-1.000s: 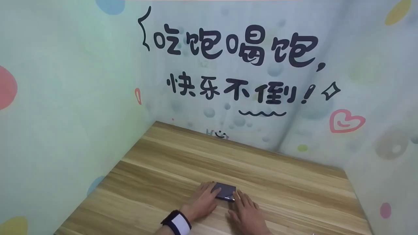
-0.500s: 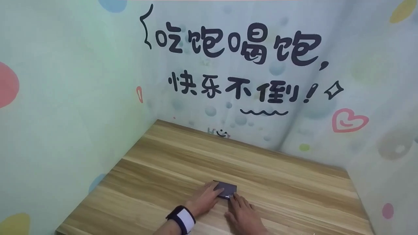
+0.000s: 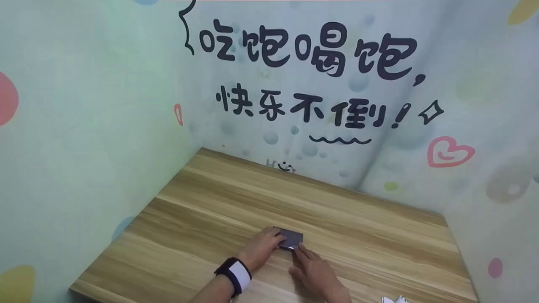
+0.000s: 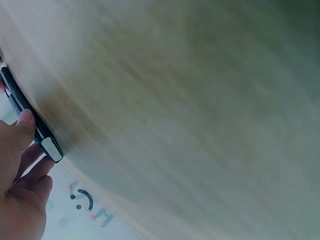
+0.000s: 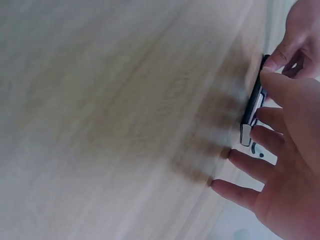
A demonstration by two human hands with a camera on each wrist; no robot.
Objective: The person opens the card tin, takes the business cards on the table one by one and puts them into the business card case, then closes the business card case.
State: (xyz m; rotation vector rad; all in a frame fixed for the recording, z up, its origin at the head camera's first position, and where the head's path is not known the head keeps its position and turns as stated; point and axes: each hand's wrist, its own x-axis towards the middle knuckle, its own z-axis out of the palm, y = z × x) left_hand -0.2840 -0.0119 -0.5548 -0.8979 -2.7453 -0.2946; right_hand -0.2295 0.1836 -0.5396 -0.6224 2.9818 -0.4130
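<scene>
A small, flat notebook (image 3: 291, 239) with a dark cover lies on the wooden table between my hands. Its pale page edges show at the end in both wrist views. My left hand (image 3: 260, 247) grips its left end, thumb (image 4: 26, 118) on the near edge and fingers curled round the end. At the near right corner, the fingertips of my right hand (image 3: 316, 269) touch the notebook, the fingers fairly straight. Spread lower fingers (image 5: 240, 192) of that hand reach down to the tabletop in the right wrist view. The left hand hides part of the cover.
The wood-grain table (image 3: 202, 210) is enclosed by printed walls on the left, back and right. Black lettering covers the back wall (image 3: 269, 139). White paper (image 3: 395, 299) peeks in at the bottom right edge.
My right hand's fingers have drawn together and slid left along the notebook's near right corner. My left hand keeps its hold. The head view has tilted slightly down, bringing the white paper into sight.
</scene>
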